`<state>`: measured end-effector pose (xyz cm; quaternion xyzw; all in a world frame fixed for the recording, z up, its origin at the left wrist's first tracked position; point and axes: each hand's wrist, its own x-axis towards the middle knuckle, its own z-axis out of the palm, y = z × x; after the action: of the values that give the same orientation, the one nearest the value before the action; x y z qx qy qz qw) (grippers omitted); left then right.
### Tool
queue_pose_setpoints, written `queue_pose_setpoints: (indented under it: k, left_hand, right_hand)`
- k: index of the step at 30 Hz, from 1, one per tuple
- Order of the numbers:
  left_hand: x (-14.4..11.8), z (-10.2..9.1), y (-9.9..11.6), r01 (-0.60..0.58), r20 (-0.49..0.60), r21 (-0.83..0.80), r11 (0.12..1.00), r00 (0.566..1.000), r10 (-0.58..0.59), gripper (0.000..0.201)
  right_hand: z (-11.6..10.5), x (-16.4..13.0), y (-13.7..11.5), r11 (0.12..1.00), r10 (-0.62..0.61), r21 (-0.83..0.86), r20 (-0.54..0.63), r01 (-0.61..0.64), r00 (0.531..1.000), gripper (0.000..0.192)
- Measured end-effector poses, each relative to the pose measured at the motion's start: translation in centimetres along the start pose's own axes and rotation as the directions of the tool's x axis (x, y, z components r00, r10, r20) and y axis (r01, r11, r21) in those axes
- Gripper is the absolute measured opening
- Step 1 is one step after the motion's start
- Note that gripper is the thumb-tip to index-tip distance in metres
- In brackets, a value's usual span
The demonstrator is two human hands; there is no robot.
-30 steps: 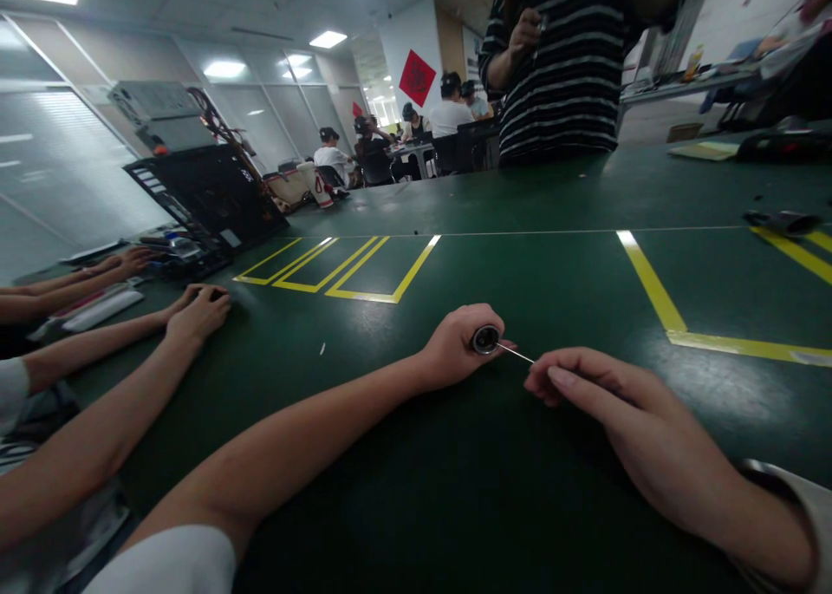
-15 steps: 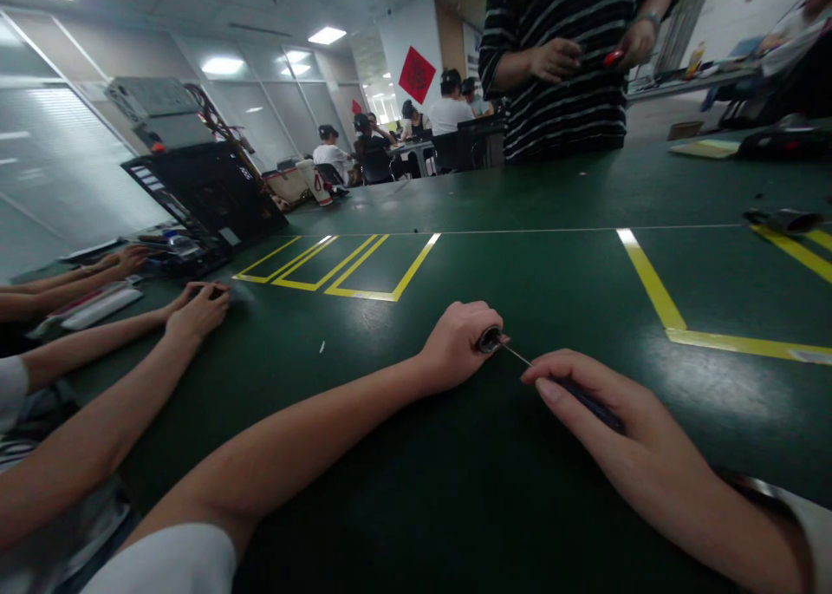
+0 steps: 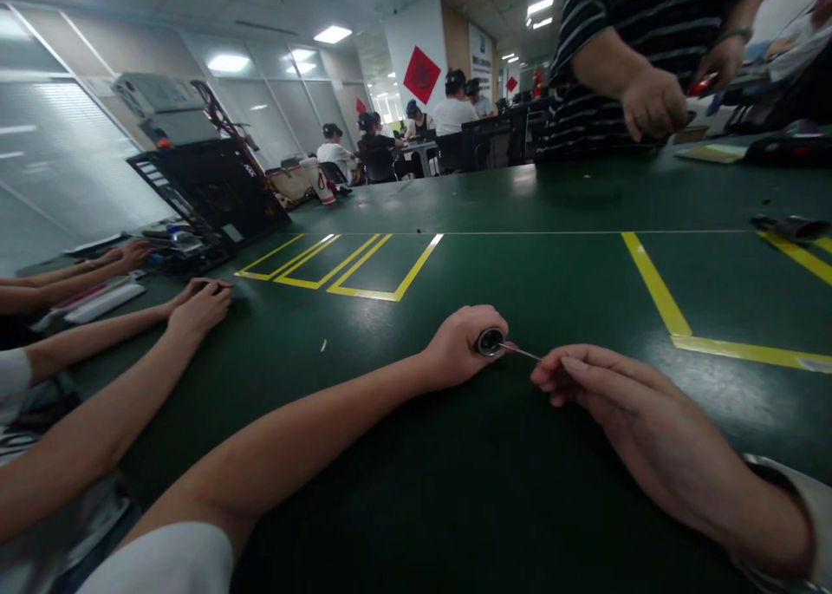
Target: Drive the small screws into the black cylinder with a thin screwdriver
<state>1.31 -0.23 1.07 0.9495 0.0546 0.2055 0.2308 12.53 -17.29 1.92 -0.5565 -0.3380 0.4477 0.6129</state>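
My left hand (image 3: 456, 348) is wrapped round a dark cylindrical part, with its open, metal-rimmed round end (image 3: 490, 342) facing me. From that end a thin metal screwdriver shaft (image 3: 522, 351) runs across to my right hand (image 3: 607, 394). The tip reaches the round opening, but its exact seat inside is too small to make out. My right fingers are closed together around the screwdriver, and its handle is hidden behind them. Both hands are just above the green table (image 3: 416, 490).
Yellow tape outlines (image 3: 364, 295) mark the table ahead, with another tape corner (image 3: 679, 334) at right. A dark object (image 3: 789, 226) lies at far right. Opposite stands a person in a striped top (image 3: 650, 65). At left are co-workers' hands (image 3: 201, 303) and a black computer case (image 3: 208, 186).
My right hand has rolled over, so the dark screwdriver handle seen before is now hidden. The round end faces me more squarely. The person opposite has shifted right and lowered a hand.
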Motion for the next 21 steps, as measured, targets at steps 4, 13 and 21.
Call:
queue_pose_setpoints:
  k: [4, 13, 21]
  left_hand:
    - [-0.05, 0.06, 0.03, 0.0, -0.027, 0.006, 1.0, 1.0, 0.001, 0.016]
    - [-0.29, 0.27, 0.02, -0.016, 0.02, 0.242, 0.97, 1.0, 0.012, 0.015]
    - [-0.24, -0.07, 0.12, -0.039, 0.042, 0.149, 0.988, 0.999, 0.033, 0.016]
  right_hand:
    - [0.08, -0.12, 0.09, 0.999, -0.015, -0.039, -0.013, 0.014, 1.0, 0.026]
    - [0.15, -0.67, 0.26, 0.927, -0.094, -0.362, 0.023, 0.096, 0.995, 0.024]
    - [-0.1, 0.01, 0.5, 0.998, 0.058, -0.003, -0.037, -0.058, 0.998, 0.024]
